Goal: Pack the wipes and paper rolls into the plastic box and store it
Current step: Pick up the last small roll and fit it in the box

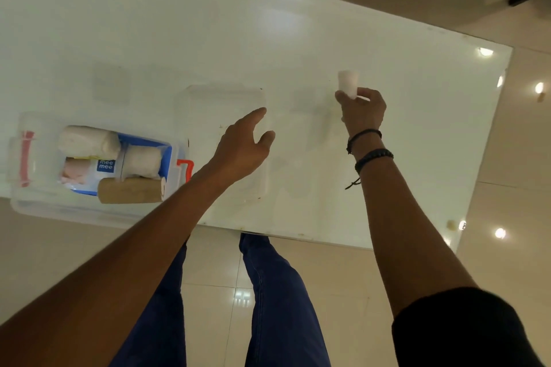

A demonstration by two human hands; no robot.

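My right grip (362, 107) pinches a small white paper roll (348, 83) above the white surface (208, 24), far from the clear plastic box (89, 208). My left grip (244, 149) is open and empty. The roll might slip, since I pinch only its end.

A clear plastic box (26, 205) with red latches sits open at the desk's near left edge, holding white paper rolls (89, 141), a brown roll (129, 190) and a "mee mee" wipes pack (89, 171). Its clear lid (208, 98) lies flat beside it. Another white roll (348, 82) is gripped upright above the desk.
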